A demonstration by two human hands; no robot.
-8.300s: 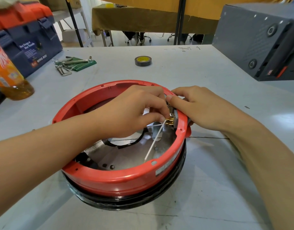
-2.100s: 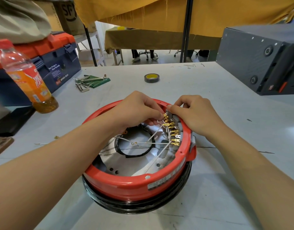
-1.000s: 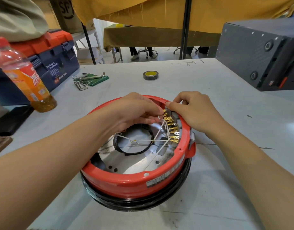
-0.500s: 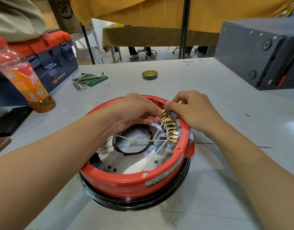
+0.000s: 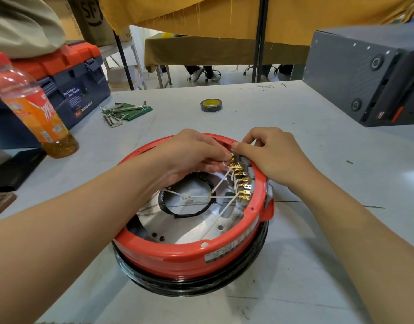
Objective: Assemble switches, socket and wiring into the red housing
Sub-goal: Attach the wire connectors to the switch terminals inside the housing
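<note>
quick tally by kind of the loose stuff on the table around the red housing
drink bottle: 1
toolbox: 1
hex key set: 1
tape roll: 1
grey equipment box: 1
total: 5

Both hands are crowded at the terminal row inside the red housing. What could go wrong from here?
1. The left hand works at the top of a tight row of brass terminals; it could plausibly knock a seated one loose.
2. White wires cross loosely over the opening; a finger could snag one.
3. The right hand alone steadies the housing, which may shift.
</note>
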